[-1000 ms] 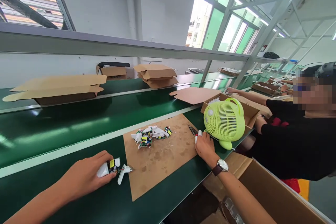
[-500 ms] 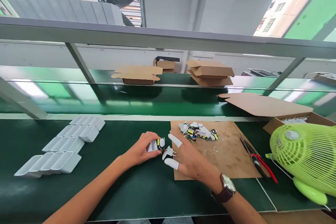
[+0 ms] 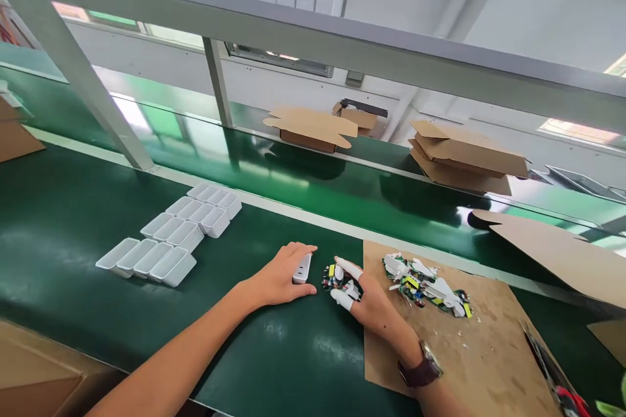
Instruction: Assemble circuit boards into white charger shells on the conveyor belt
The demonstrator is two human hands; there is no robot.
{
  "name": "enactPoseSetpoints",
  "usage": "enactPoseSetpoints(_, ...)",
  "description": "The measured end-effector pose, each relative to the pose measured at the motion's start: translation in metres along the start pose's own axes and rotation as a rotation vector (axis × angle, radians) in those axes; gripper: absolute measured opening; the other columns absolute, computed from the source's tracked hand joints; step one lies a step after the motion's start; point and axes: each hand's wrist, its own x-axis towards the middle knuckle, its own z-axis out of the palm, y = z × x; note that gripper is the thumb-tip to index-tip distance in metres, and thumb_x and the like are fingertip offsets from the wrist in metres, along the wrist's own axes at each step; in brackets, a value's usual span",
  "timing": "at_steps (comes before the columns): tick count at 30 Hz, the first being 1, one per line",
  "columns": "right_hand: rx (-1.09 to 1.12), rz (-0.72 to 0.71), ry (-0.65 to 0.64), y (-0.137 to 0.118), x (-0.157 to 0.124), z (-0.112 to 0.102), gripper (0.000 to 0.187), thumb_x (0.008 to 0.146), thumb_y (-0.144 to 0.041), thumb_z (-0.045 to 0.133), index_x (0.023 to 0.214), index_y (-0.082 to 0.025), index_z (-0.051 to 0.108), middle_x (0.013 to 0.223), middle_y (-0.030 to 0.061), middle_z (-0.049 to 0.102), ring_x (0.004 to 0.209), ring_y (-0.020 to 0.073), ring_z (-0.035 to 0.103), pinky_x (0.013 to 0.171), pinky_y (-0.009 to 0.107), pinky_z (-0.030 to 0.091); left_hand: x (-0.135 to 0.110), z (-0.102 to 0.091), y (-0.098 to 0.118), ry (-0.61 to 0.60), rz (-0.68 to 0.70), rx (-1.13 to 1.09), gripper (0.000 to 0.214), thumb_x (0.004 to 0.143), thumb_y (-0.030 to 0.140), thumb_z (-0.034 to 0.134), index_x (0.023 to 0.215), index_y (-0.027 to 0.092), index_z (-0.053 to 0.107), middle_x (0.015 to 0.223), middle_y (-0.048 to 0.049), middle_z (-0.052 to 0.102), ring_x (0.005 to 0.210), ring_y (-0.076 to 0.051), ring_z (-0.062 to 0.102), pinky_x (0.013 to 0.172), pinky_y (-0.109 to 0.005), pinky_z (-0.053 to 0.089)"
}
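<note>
No readable text, label, brand, number or sign anywhere. Wristwatch (image 3: 432,358) dial: steep angle, markings not legible. Circuit board (image 3: 335,279) at right hand (image 3: 375,305): too small for any print. Circuit board pile (image 3: 424,287): same, too small. White plastic casing (image 3: 302,268) in left hand (image 3: 276,277): no lettering legible. Stacked cardboard boxes (image 3: 467,155): nothing legible.

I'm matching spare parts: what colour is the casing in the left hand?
White casing, best seen in the head view.
</note>
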Motion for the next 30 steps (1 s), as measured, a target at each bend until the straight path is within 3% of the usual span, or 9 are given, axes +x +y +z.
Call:
enactPoseSetpoints(3,-0.043,0.014,0.006,0.005,-0.008,-0.001,0.063,0.093,-0.033,0.059,0.154,-0.025,0.044,0.137,0.0111,0.063,0.107,0.0244,0.068,0.096,0.043,0.058,-0.003,-0.005,0.001,-0.007,-0.016,0.052,0.083,0.079,0.035,0.08,0.153,0.025,0.041,0.147,-0.0151,0.049,0.138,-0.034,0.047,0.117,-0.056,0.039)
enactPoseSetpoints(7,-0.074,0.02,0.063,0.009,-0.013,-0.001,0.057,0.095,-0.033,0.056,0.15,-0.024,0.046,0.143,0.012,0.06,0.122,0.0266,0.064,0.105,0.046,0.054,-0.008,-0.012,0.001,-0.042,-0.056,0.015,0.103,0.076,0.035,0.082,0.161,0.028,0.026,0.148,-0.0144,0.046,0.137,-0.032,0.048,0.114,-0.051,0.045)
enactPoseSetpoints(10,-0.034,0.051,0.061,0.011,-0.016,0.001,0.058,0.096,-0.031,0.054,0.151,-0.021,0.043,0.135,0.0132,0.064,0.112,0.0245,0.067,0.1,0.044,0.056,-0.008,-0.015,-0.002,-0.062,-0.094,-0.018,0.099,0.08,0.034,0.078,0.162,0.03,0.022,0.143,-0.0127,0.052,0.132,-0.031,0.054,0.108,-0.047,0.049)
enactPoseSetpoints(13,0.042,0.081,0.01,0.011,-0.018,0.001,0.061,0.095,-0.028,0.052,0.154,-0.02,0.038,0.125,0.0117,0.068,0.1,0.0212,0.069,0.094,0.041,0.058,-0.005,-0.015,-0.004,-0.061,-0.135,-0.021,0.089,0.084,0.036,0.074,0.16,0.029,0.028,0.14,-0.0117,0.057,0.127,-0.03,0.058,0.105,-0.045,0.051)
enactPoseSetpoints(19,0.033,0.11,0.041,0.004,-0.017,0.001,0.061,0.092,-0.023,0.052,0.152,-0.02,0.042,0.112,0.0079,0.071,0.085,0.0168,0.068,0.083,0.035,0.061,-0.001,-0.006,-0.006,-0.026,-0.145,0.017,0.081,0.087,0.039,0.072,0.158,0.027,0.033,0.147,-0.0113,0.056,0.133,-0.029,0.056,0.11,-0.044,0.048)
enactPoseSetpoints(22,-0.094,-0.013,0.113,0.003,-0.015,0.0,0.057,0.092,-0.021,0.054,0.148,-0.02,0.046,0.123,0.0118,0.068,0.097,0.0209,0.07,0.087,0.038,0.062,-0.002,-0.001,-0.005,0.001,-0.12,0.035,0.078,0.088,0.038,0.072,0.156,0.026,0.036,0.148,-0.0113,0.057,0.133,-0.029,0.057,0.111,-0.045,0.048)
enactPoseSetpoints(26,-0.346,-0.282,0.228,0.003,-0.014,-0.001,0.049,0.093,-0.016,0.054,0.142,-0.021,0.052,0.132,0.0154,0.065,0.115,0.0284,0.068,0.097,0.046,0.06,-0.003,0.007,-0.005,0.042,-0.086,0.021,0.075,0.088,0.036,0.072,0.154,0.027,0.037,0.15,-0.0099,0.056,0.135,-0.029,0.056,0.114,-0.047,0.046)
enactPoseSetpoints(30,-0.276,-0.482,0.405,-0.004,-0.016,0.003,0.061,0.094,-0.014,0.058,0.152,-0.025,0.04,0.13,0.0151,0.065,0.118,0.0268,0.068,0.097,0.043,0.062,-0.005,0.019,-0.008,0.136,0.022,0.004,0.073,0.09,0.029,0.07,0.153,0.03,0.035,0.147,-0.0075,0.059,0.132,-0.027,0.059,0.113,-0.047,0.049)
